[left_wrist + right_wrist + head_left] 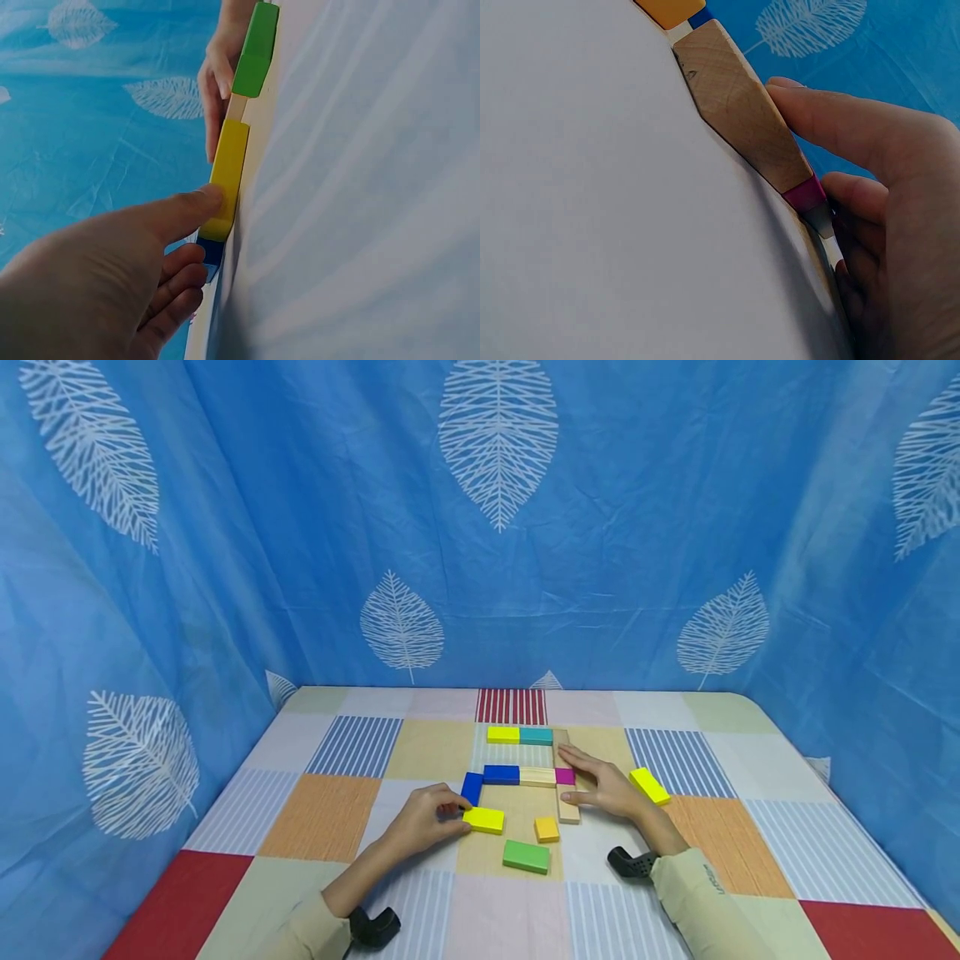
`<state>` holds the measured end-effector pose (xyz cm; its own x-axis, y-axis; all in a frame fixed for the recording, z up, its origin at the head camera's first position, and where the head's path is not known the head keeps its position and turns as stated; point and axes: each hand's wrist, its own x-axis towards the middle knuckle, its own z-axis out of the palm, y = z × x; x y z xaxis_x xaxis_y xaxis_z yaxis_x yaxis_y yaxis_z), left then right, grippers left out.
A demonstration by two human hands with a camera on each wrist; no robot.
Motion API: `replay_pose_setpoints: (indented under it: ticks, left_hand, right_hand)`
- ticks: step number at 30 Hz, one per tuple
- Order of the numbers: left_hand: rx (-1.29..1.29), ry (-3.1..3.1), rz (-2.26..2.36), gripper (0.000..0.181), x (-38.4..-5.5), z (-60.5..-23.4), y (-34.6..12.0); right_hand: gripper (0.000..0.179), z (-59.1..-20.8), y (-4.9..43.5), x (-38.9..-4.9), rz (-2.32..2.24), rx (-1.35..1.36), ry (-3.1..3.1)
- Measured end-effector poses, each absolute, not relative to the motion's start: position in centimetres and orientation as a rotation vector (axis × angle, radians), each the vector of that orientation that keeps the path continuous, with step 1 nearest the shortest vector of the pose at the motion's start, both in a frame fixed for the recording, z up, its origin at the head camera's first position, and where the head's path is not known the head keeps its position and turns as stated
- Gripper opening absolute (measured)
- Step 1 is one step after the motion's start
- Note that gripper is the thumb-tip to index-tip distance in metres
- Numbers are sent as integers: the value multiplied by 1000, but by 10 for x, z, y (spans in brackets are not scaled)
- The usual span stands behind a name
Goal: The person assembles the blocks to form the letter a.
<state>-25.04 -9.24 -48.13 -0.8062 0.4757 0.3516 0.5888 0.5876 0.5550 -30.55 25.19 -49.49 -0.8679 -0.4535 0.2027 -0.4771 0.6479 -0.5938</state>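
My left hand pinches the left end of a yellow block between thumb and fingers. A tilted blue block lies just behind that end. From there a second blue block, a pale wooden block and a magenta block run rightward in a row. With fingers fairly straight, my right hand touches the right side of the plain wooden pieces; its thumb is at the nearer wooden block, its fingertips at the farther one. In the right wrist view, the thumb rests against the near wooden block.
A yellow block and a teal block lie end to end at the back. Nearer me are an orange block and a green block. Another yellow block lies right of my right hand. Blue curtains surround the table.
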Motion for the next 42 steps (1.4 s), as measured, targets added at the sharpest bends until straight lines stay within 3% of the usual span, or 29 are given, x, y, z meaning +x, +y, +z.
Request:
replay_pose_setpoints:
  ticks: [21,32,42]
  left_hand:
    - [-942,-2670,-1032,23,-253,-479,-94]
    - [-891,-2631,-1086,44,-268,-464,-101]
    - [-1086,-2877,-973,61,-280,-476,-101]
  right_hand:
    - [79,-494,253,-306,1014,821,-2803]
    - [79,-493,257,-309,998,842,-2773]
    - [79,-498,255,-310,991,867,-2773]
